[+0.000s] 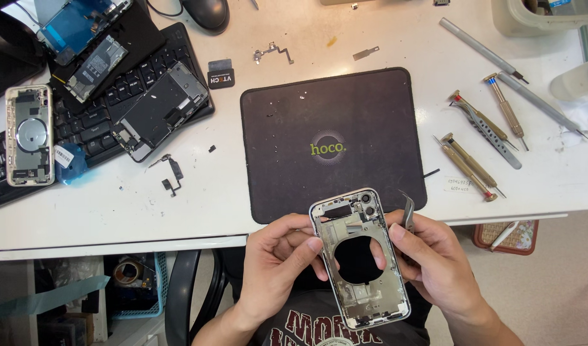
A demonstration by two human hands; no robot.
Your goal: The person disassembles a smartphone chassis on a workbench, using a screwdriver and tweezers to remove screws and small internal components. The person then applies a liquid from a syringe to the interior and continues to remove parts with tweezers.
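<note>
Ideally, both hands — left hand (278, 256) and right hand (428, 253) — stay closed around the stripped phone frame (360, 256), edges only; tweezers (407, 214) tucked in the right.

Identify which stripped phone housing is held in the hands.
The silver-edged phone frame with a round hole, gripped by both hands; the gold-edged housing lies untouched on the keyboard, far left.

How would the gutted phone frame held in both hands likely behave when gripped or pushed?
The phone frame is probably light, being stripped with a round hole through its back. Its thin metal rim looks stiff, though likely easy to bend. Lying flat, it would probably slide, not roll.
</note>
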